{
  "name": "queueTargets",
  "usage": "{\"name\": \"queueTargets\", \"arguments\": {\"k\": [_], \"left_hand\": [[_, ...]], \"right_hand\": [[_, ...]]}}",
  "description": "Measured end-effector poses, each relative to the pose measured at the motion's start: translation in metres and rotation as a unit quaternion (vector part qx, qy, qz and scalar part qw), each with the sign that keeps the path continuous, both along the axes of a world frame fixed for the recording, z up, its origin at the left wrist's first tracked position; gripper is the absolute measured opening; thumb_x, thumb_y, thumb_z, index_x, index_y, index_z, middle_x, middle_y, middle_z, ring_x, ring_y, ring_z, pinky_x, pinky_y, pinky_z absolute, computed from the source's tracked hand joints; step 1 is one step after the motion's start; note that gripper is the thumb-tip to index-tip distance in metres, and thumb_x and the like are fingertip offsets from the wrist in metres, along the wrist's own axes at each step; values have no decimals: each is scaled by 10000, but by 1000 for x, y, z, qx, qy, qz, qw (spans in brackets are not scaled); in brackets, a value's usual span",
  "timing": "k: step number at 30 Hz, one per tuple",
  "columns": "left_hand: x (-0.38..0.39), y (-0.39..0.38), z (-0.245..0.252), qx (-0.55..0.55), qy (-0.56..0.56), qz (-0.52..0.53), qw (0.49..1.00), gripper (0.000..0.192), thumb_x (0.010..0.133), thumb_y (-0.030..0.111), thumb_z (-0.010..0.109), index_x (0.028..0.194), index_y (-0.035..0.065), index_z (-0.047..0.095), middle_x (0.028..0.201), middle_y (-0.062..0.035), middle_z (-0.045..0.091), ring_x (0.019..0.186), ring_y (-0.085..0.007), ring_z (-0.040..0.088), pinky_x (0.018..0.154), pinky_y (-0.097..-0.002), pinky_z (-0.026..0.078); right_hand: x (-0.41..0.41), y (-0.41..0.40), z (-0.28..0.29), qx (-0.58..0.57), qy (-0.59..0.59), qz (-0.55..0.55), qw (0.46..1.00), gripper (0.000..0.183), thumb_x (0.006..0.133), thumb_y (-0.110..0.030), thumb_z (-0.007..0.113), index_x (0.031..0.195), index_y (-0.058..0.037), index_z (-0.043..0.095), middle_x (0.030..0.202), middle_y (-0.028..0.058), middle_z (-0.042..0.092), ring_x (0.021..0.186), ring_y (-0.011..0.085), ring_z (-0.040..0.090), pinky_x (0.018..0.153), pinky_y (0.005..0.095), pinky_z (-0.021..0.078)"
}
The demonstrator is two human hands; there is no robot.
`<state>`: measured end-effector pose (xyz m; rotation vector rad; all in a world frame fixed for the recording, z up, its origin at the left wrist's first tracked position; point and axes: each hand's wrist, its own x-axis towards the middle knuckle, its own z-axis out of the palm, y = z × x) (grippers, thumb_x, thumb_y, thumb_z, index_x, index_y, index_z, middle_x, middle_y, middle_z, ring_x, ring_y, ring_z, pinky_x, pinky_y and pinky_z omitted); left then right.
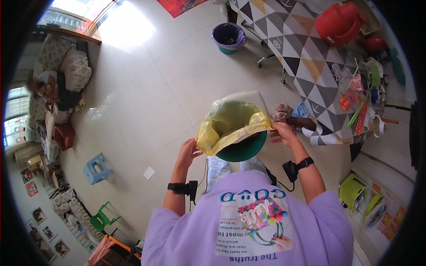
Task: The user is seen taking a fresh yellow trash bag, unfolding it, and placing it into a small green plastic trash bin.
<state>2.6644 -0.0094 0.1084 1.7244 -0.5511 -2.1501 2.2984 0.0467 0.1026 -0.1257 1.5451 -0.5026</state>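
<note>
A yellow plastic bag [213, 133] lines a dark green round bin [244, 150] in front of my legs. The bag's far side hangs over the rim, while its near edge is lifted and spans the opening between my hands, with green bin wall showing on the near side. My left hand [189, 149] pinches the bag's edge at the left. At the right, my right hand [282, 133] grips the other end of that edge between thumb and fingers. Behind the bin is a pale plastic stool [246, 95], partly hidden by the bag.
A table with a triangle-patterned cloth [299, 53] stands at the right, a red container [339, 25] on it. Beyond is another bin with a purple liner [228, 36]. A blue stool [97, 169] and green chair [101, 217] stand left. A person sits on the sofa, far left.
</note>
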Motion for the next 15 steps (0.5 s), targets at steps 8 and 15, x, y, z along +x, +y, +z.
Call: {"name": "queueTargets", "arguments": {"k": [8,15], "left_hand": [[-2,41,-19,62,111,172,977,205,784,57,403,919,-84,465,873,-124,542,787,-197,545,777,-331,442],[8,70,-75,103,340,301,885,213,819,72,374,936,-91,446,919,-141,519,858,-227,520,845,-342,401]], "right_hand": [[6,45,-26,-14,-203,-229,952,248,836,-212,411,978,-30,502,960,107,544,892,225,533,736,359,470],[27,45,-56,3,-318,-341,885,261,814,-260,443,978,-69,515,966,77,549,867,201,534,760,362,448]]}}
